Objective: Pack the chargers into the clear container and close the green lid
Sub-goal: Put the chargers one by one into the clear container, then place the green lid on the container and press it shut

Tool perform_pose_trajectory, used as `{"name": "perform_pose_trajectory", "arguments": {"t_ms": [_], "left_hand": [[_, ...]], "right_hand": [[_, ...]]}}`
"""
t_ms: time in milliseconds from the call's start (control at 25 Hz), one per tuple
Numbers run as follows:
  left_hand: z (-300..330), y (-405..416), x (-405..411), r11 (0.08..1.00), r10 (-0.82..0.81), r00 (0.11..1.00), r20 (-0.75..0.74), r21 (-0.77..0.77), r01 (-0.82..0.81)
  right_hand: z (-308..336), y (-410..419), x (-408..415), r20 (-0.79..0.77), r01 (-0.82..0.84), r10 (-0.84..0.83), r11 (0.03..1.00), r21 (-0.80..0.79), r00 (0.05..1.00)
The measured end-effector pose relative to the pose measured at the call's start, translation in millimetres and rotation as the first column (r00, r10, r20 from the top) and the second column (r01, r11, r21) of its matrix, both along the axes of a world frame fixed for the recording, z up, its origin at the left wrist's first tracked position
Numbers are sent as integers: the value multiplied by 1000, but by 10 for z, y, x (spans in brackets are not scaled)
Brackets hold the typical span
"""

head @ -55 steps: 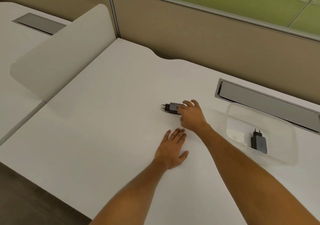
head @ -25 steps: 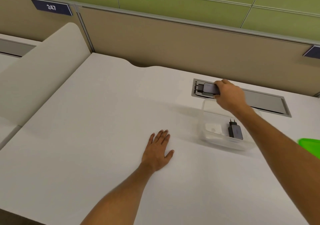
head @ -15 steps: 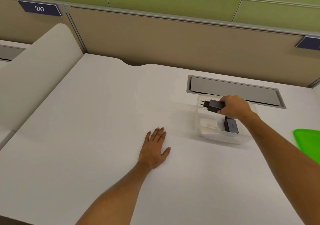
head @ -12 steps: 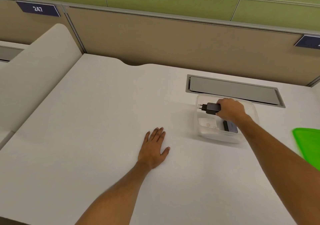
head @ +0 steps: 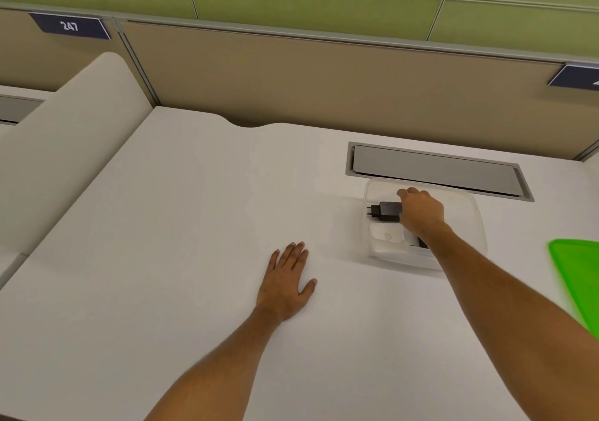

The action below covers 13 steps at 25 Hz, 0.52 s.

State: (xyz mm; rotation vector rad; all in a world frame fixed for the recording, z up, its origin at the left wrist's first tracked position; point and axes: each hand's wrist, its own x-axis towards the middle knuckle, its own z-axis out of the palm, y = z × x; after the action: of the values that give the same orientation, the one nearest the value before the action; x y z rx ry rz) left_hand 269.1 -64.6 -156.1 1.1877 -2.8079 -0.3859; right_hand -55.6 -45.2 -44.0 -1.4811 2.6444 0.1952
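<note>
Chargers: one black charger (head: pixel 387 210) is inside the clear container (head: pixel 473 213), prongs pointing left; a second one is mostly hidden under the right wrist, only a dark corner (head: pixel 422 243) shows. Left to right — a curved white divider (head: pixel 74 148) stands at the desk's left edge, with a blue tag (head: pixel 69 26) reading 247 on the partition above. Left hand (head: pixel 287 283) lies flat on the white desk (head: pixel 162 226), palm down, fingers spread slightly, holding nothing, well apart from the container. Container sits just in front of the grey cable hatch (head: pixel 434 169). Right hand (head: pixel 421 211) reaches down into it, fingers closed around the right end of the visible charger — whether that charger touches the bottom, can't tell. Green lid (head: pixel 577 274) lies on the desk at the far right, apart from the container, cut off by the frame edge.
</note>
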Motion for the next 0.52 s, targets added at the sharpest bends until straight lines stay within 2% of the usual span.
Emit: {"name": "perform_pose_trajectory", "arguments": {"t_ms": [240, 520], "left_hand": [[5, 5, 8, 1000, 0, 1000, -15, -2, 0], [49, 12, 20, 1000, -15, 999, -31, -10, 15]], "right_hand": [[158, 163, -177, -14, 45, -49, 976, -212, 999], [331, 956, -591, -30, 228, -262, 885, -406, 965]]}}
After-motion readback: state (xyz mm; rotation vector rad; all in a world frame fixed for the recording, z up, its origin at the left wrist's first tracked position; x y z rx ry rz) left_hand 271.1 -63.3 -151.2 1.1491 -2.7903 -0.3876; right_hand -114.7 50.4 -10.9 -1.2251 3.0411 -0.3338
